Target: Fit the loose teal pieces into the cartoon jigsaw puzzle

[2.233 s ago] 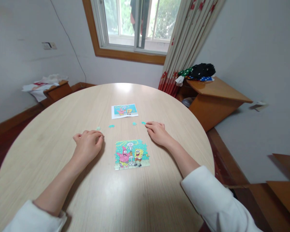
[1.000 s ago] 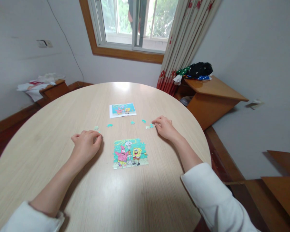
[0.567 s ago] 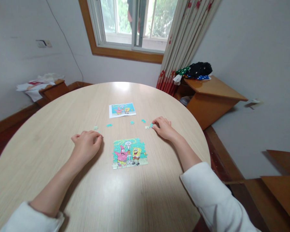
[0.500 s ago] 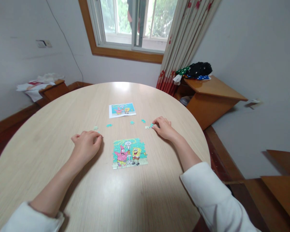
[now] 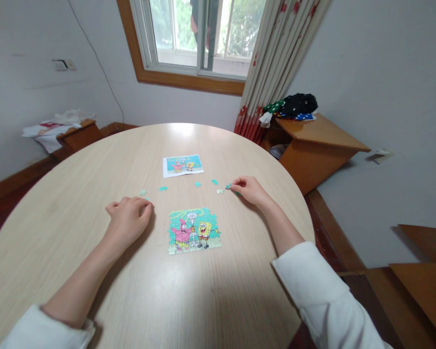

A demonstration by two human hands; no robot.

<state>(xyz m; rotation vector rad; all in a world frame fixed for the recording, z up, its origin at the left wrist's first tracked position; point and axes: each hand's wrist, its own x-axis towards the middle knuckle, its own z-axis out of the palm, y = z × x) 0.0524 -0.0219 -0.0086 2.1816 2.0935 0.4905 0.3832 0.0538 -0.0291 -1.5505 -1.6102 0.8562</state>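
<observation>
My right hand (image 5: 252, 190) pinches a teal jigsaw piece (image 5: 228, 186) between thumb and fingertips, just above the table. A pale piece (image 5: 221, 191) lies right beside it, and another teal bit (image 5: 237, 194) shows under the fingers. On the left, my left hand (image 5: 131, 213) rests on the table with curled fingers; what they hold, if anything, is hidden. A sliver of teal (image 5: 147, 198) peeks out at its fingertips. Between the hands and nearer me lies a mostly joined jigsaw puzzle (image 5: 194, 230) of cartoon figures, its upper right edge uneven.
Behind the puzzle lies a printed reference picture (image 5: 183, 166). Loose pieces, among them a teal one (image 5: 163, 188) and a pale one (image 5: 143, 192), are spread across the round table (image 5: 160, 300). A wooden cabinet (image 5: 323, 133) with cloths stands at right, beyond the table edge.
My right hand has shifted slightly right, and the teal piece in its fingertips now shows apart from the pale piece. The left hand stays in place.
</observation>
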